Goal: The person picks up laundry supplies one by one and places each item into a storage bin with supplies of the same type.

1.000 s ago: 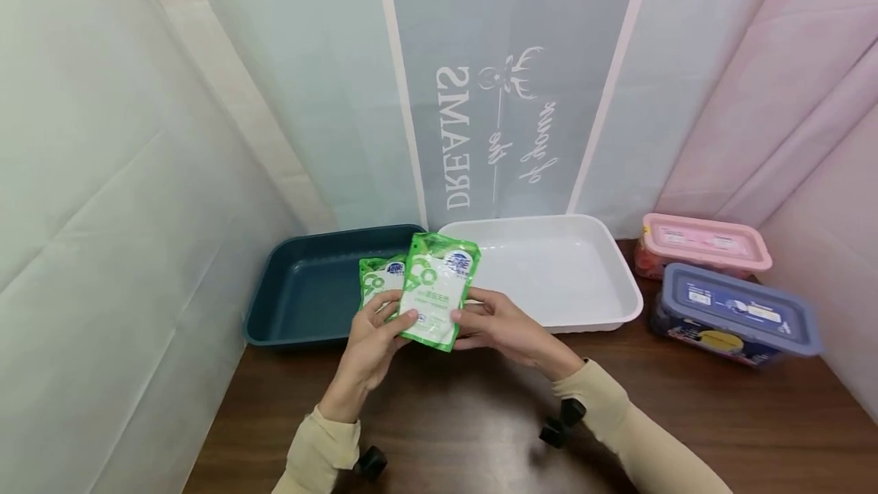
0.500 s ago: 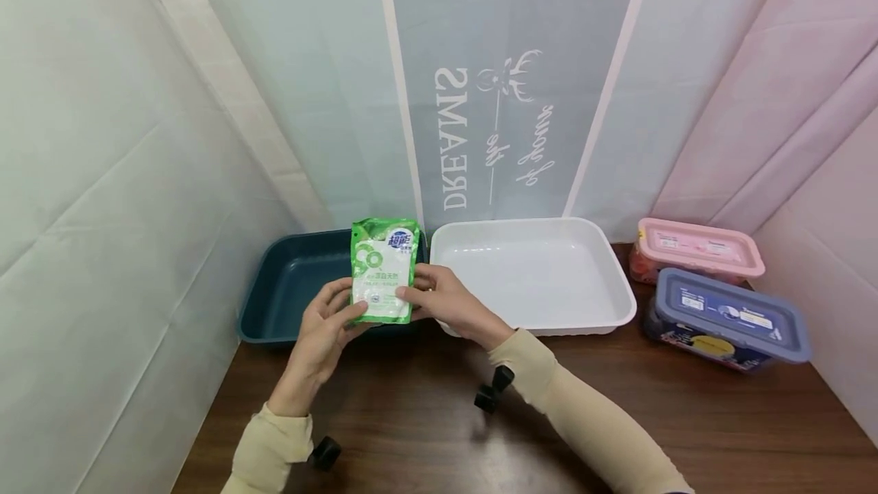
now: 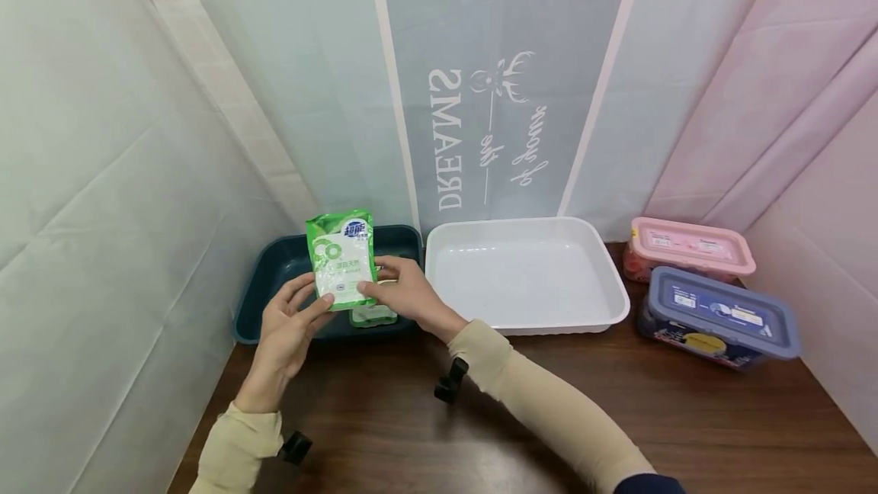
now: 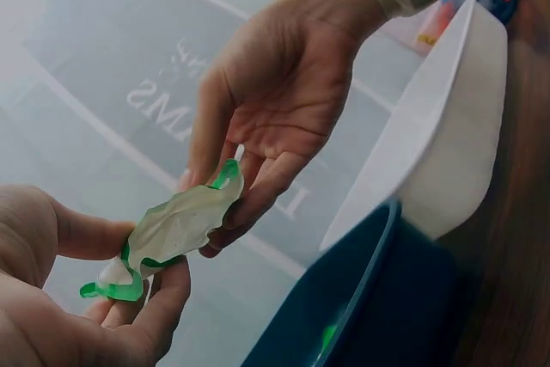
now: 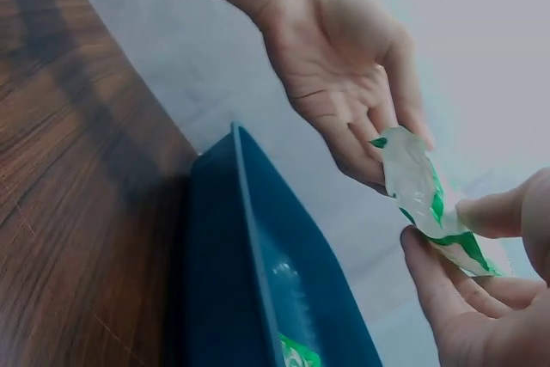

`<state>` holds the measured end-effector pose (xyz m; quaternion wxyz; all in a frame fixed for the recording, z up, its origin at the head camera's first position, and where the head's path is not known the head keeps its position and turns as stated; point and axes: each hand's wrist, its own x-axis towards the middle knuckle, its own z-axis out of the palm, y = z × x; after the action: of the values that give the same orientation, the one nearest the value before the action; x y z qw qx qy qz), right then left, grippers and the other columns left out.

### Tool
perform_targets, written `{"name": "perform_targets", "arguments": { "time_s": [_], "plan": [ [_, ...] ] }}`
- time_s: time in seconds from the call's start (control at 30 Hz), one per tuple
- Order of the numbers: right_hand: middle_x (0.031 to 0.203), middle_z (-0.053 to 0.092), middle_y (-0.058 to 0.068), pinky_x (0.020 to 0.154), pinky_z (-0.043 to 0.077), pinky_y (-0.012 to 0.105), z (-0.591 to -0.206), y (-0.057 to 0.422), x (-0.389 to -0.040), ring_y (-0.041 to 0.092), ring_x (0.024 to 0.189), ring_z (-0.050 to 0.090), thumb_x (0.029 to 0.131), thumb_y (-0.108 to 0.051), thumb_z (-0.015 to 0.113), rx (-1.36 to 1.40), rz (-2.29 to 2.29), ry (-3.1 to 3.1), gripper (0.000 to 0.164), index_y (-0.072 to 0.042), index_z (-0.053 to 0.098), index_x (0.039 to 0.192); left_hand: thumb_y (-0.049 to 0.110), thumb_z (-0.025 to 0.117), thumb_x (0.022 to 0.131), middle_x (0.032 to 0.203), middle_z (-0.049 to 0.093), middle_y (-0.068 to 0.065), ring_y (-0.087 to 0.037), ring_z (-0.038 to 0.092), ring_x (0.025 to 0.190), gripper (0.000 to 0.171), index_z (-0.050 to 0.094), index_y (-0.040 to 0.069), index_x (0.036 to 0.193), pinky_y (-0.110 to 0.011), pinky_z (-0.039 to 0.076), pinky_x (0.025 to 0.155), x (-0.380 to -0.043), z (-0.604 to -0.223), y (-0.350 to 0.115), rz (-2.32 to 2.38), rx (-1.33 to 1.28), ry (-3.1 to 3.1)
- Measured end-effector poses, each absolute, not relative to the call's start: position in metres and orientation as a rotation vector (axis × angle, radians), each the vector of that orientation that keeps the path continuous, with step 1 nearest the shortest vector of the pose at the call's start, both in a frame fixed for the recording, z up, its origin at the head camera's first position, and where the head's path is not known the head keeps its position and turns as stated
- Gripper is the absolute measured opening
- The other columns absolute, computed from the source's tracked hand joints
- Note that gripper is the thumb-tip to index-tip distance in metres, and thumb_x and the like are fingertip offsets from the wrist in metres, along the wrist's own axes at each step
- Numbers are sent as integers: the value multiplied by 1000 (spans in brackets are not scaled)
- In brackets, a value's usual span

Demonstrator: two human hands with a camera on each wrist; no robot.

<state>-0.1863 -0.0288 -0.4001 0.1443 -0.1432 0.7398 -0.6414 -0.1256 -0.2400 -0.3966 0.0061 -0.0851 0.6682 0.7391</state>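
Note:
Both hands hold one green-and-white pouch (image 3: 341, 258) up over the dark teal tray (image 3: 248, 311), its printed front facing the head camera. My left hand (image 3: 284, 326) pinches its lower left edge between thumb and fingers. At the lower right edge, my right hand (image 3: 408, 288) pinches it the same way, thumb in front. A second green-and-white pouch (image 3: 373, 315) lies in the teal tray, partly hidden behind the held pouch and right hand. Seen from the left wrist, the held pouch (image 4: 176, 228) bulges between its crimped ends, clear above the tray's rim.
A white tray (image 3: 528, 326) stands right beside the teal one. Farther right are a pink-lidded box (image 3: 693, 244) and a blue-lidded box (image 3: 723, 311) on the brown wooden table (image 3: 521, 410). Fabric curtains (image 3: 329, 82) rise behind and at both sides.
Both hands have carried the held pouch left, from the gap between the trays to over the teal tray. The second pouch, earlier seen behind it, now lies in the teal tray.

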Motion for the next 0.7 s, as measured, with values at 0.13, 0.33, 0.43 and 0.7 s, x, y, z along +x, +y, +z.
{"name": "perform_targets", "arguments": {
  "time_s": [0.13,0.33,0.43,0.7],
  "plan": [
    [131,73,14,82,64,33,-406,-44,-188,26,122,70,99,-24,79,-384,-1874,2209,53,-9,63,148,4,68,104,153,46,-7,-3,72,103,68,32,6,163,-24,61,94,-130,-398,-250,2289,-304,2133],
    [130,70,16,82,66,40,-422,-74,-192,22,100,77,101,-20,77,-334,-1930,2117,53,-8,60,150,6,68,104,143,50,-1,0,72,101,68,33,7,163,-23,60,96,-134,-406,-276,2219,-368,2208],
    [128,67,19,84,66,48,-430,-85,-194,26,88,79,102,-14,75,-297,-1963,2045,56,-5,55,153,7,69,104,146,50,-5,1,71,102,70,33,7,165,-23,59,97,-137,-413,-284,2171,-392,2234],
    [131,63,23,88,65,50,-448,-102,-201,41,100,77,103,-9,72,-292,-1903,2086,56,-5,52,156,12,69,105,168,35,-24,-17,68,123,71,32,5,166,-34,58,104,-149,-431,-300,1892,-391,2430]
  ]
}}
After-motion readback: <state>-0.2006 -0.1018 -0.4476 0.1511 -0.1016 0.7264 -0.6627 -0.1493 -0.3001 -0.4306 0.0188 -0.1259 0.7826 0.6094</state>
